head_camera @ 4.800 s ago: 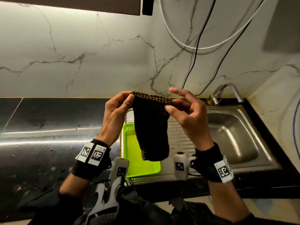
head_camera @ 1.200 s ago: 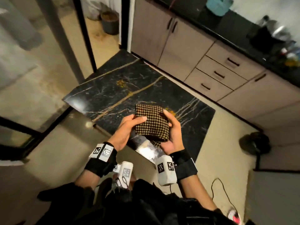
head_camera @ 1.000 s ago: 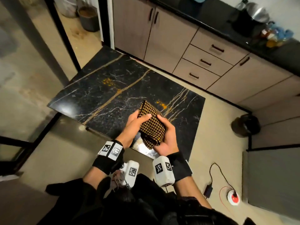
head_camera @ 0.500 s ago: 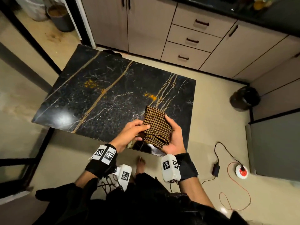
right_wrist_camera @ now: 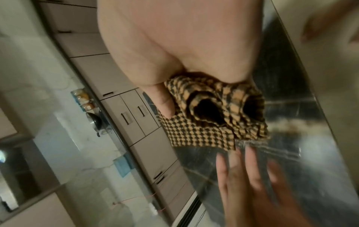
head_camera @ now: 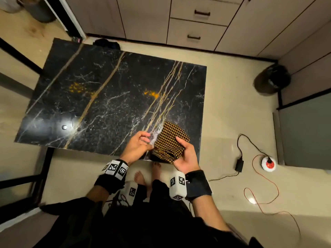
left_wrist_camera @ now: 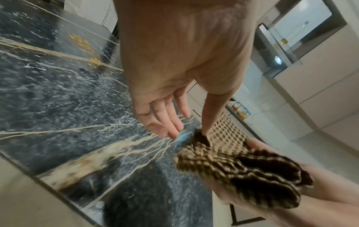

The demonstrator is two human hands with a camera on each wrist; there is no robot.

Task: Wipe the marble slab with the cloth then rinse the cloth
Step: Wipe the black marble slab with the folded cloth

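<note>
The black marble slab with gold veins lies low over the floor and carries two orange stains. The folded brown-and-tan checked cloth hovers at the slab's near right corner. My right hand grips the cloth, thumb on top and fingers underneath. In the right wrist view the cloth bunches in folds under that hand. My left hand is just left of the cloth with fingers relaxed and spread. In the left wrist view its thumb reaches the cloth; the fingers hold nothing.
Beige cabinets with drawers run behind the slab. A dark round bin stands to the right. A black adapter and a red-and-white socket with trailing cables lie on the floor. My bare feet stand at the slab's near edge.
I turned from the sink to the slab. Both hands came down with the cloth to the slab's near right corner. My left hand has let go of the cloth and spread.
</note>
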